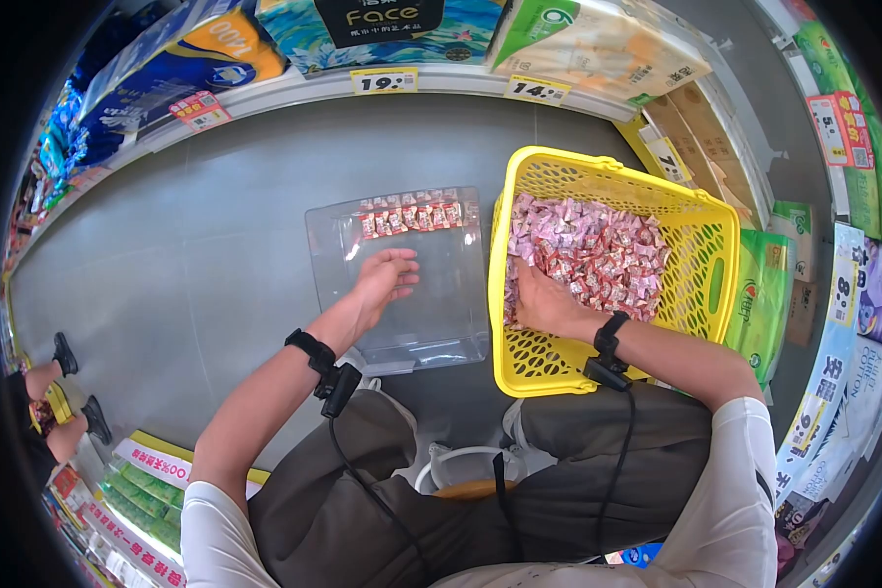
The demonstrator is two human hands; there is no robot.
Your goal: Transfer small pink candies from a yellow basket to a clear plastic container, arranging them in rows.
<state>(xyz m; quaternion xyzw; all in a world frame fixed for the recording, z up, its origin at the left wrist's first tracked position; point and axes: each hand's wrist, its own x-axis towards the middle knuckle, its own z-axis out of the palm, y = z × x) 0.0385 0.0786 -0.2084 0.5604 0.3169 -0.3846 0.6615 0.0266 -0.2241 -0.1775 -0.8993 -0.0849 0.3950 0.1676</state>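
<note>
1. Okay, our left hand [387, 279] hangs over the clear plastic box [402, 359], with its fingers loosely bent and nothing in them that we can see.
2. Our right hand [551, 302] reaches into the yellow basket [500, 338], and its fingers dip into the wrapped candies [598, 257]. We can't tell if it has picked any up.
3. Most candies lie in a messy pink and red heap in the basket. Some red candies [412, 219] sit lined up at the far side of the box.
4. Each candy looks small and light, with a slippery, crinkly wrapper. We should pinch its middle gently, because the wrapper ends may bend or tear.
5. The box looks stiff but thin, so it could slide or crack. We'd hold two opposite sides of its rim.
6. The full basket is probably heavier, and its top edge looks best to grab.
</note>
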